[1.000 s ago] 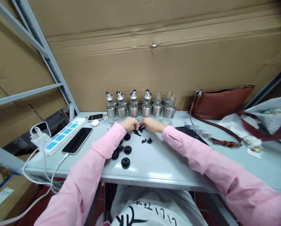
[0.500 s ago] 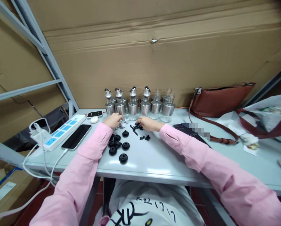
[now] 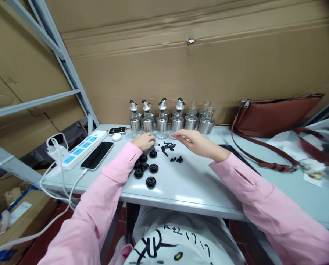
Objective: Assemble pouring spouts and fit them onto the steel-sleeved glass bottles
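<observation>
My left hand (image 3: pixel 144 141) rests low over the table with its fingers curled together. What they hold, if anything, is hidden; a small whitish piece (image 3: pixel 156 147) shows beside the fingertips. Round black stoppers (image 3: pixel 151 182) lie in a loose group just in front of it. My right hand (image 3: pixel 197 143) is raised above the table, fingers stretched out and holding nothing visible. To its left lies a small pile of black lever-like pieces (image 3: pixel 168 146), and nearer me a cluster of tiny black parts (image 3: pixel 176 159). Several glass bottles with metal sleeves (image 3: pixel 162 124) stand behind; some carry pourer tops (image 3: pixel 162 104).
At the left are a white power strip (image 3: pixel 83 150), a phone (image 3: pixel 97 156) with a cable, and a small device (image 3: pixel 117 130). A brown bag (image 3: pixel 280 116) with its strap and a dark flat object (image 3: pixel 237 154) lie right. Cardboard (image 3: pixel 164 66) backs the table.
My right hand has lifted off the black lever-like pieces and moved right, its fingers straightening. My left hand has shifted slightly toward me over the whitish pieces. The camera view has turned a little left.
</observation>
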`<action>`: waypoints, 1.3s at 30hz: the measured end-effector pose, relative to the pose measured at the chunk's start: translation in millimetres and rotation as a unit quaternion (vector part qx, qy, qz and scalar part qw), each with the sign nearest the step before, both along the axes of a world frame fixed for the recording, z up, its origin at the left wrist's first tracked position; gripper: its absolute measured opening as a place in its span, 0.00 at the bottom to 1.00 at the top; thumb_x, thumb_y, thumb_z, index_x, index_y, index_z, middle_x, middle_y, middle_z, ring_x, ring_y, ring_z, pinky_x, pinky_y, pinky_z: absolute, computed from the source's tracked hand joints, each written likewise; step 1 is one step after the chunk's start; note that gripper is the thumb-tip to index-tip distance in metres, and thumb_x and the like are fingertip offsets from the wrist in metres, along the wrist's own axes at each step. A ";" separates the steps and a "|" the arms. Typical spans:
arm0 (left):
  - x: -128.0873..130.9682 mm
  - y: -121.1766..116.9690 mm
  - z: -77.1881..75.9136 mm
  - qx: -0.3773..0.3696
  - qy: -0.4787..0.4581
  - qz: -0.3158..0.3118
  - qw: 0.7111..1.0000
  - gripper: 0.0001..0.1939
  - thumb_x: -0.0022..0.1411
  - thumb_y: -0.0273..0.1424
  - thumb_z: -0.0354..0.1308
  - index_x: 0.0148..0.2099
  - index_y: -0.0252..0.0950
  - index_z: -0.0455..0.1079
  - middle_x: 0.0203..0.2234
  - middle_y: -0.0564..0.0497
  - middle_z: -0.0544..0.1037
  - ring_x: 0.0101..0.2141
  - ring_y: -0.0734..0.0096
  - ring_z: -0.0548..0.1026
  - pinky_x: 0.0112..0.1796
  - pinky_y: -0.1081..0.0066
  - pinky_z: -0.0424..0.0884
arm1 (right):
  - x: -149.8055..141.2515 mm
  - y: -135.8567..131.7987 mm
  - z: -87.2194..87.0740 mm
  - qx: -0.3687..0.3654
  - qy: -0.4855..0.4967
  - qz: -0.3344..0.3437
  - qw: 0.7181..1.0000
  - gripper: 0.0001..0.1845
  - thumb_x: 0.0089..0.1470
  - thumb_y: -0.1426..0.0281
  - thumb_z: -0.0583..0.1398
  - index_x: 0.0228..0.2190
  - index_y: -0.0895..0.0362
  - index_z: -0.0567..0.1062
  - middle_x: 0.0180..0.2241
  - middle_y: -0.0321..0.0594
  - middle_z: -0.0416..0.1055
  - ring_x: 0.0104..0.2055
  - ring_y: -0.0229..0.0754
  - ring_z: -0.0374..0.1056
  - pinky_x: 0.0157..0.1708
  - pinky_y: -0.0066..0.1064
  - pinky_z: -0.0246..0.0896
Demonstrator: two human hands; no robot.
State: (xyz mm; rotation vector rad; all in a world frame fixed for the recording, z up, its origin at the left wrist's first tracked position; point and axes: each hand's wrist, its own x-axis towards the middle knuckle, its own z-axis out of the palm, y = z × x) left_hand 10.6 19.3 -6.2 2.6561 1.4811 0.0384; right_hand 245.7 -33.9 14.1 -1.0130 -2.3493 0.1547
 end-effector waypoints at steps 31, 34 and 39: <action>22.6 -27.5 4.7 0.116 -0.012 -0.092 0.989 0.15 0.60 0.42 0.51 0.34 0.36 0.69 0.38 0.49 0.71 0.44 0.62 0.68 0.45 0.62 0.60 | 13.8 2.1 -30.3 0.025 -0.007 -0.072 0.997 0.14 0.56 0.74 0.52 0.38 0.57 0.76 0.37 0.43 0.78 0.39 0.46 0.74 0.41 0.36 0.67; 20.6 -23.4 5.2 0.091 -0.003 -0.089 0.992 0.07 0.58 0.33 0.52 0.31 0.36 0.67 0.36 0.49 0.72 0.43 0.63 0.68 0.44 0.63 0.61 | 14.6 2.9 -31.5 0.029 -0.006 -0.070 0.997 0.14 0.56 0.75 0.52 0.38 0.57 0.76 0.37 0.43 0.78 0.40 0.46 0.74 0.42 0.37 0.67; 9.2 -9.2 7.8 0.132 -0.083 -0.059 0.986 0.09 0.62 0.30 0.43 0.36 0.36 0.64 0.38 0.48 0.73 0.43 0.64 0.68 0.43 0.65 0.63 | 16.0 3.1 -30.8 0.031 -0.006 -0.069 0.997 0.14 0.55 0.75 0.52 0.38 0.58 0.76 0.37 0.43 0.78 0.40 0.46 0.74 0.42 0.36 0.66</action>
